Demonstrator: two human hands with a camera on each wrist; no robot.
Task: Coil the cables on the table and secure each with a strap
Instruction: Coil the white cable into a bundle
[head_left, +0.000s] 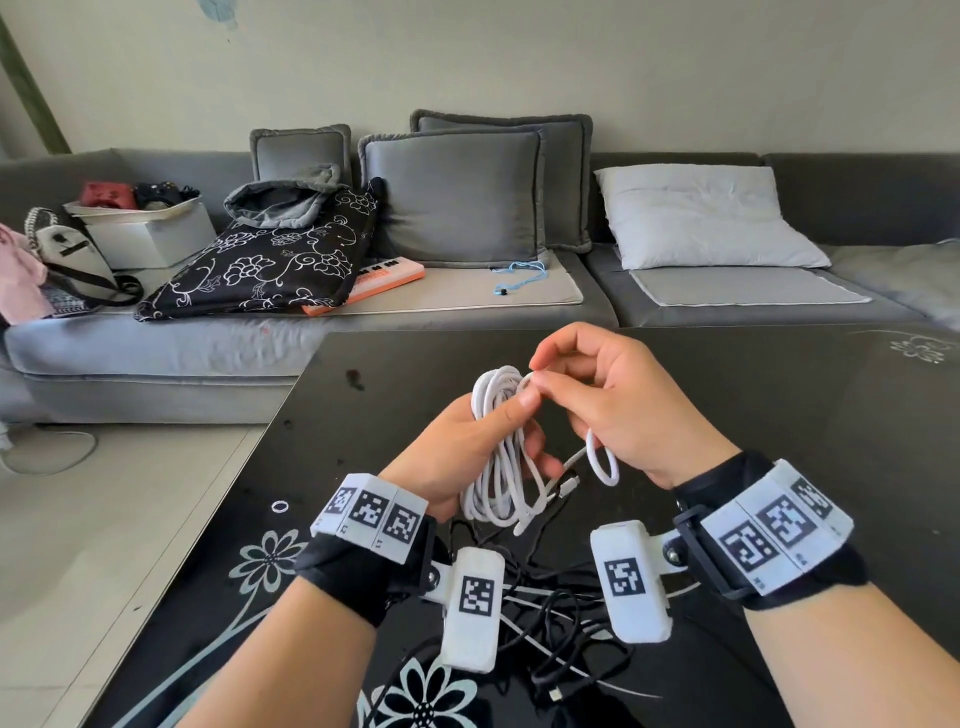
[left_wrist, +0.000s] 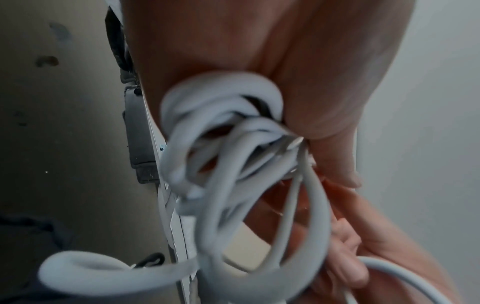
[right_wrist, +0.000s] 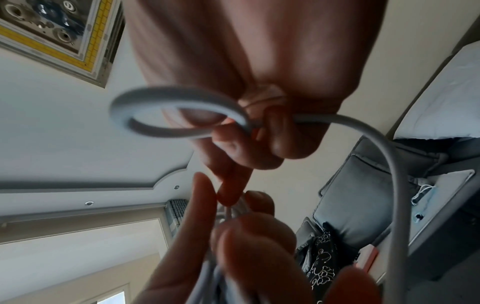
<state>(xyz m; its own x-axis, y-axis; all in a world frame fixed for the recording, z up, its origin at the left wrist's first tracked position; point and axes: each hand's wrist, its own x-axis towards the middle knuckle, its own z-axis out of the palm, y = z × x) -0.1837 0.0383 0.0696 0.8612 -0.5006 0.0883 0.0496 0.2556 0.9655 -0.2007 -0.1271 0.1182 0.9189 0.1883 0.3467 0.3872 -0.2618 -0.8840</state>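
Mid-coil on the white charging cable (head_left: 497, 447), held above the black glass table (head_left: 779, 415). Left hand (head_left: 467, 441) closed narrowly round the middle of the bundle, thumb pressed across the strands near the top loops, fingers curled behind. Several long loops hanging below that grip, a plug end dangling at the bottom of the bunch. Right hand (head_left: 618, 405) just beside the left, thumb and forefinger pinching the free run of the same cable right at the top of the bundle, other fingers curled loosely. From that pinch, a slack loop dropping under the right palm; in the right wrist view the same cable (right_wrist: 179, 115) curling into a small ring beside the curled fingers.

Judged as the winding step, near its end: only a short tail left outside the bundle. Next move likely calling for the tail to be laid over or round the held strands without easing the left thumb, or the loops may spring apart. No strap clearly visible anywhere in the views; cannot tell where one lies. A small white ring (head_left: 280, 506) on the glass, left of the left wrist, too small to identify.

Below both wrists, a tangle of black cables (head_left: 561, 618) lying uncoiled on the table, waiting.
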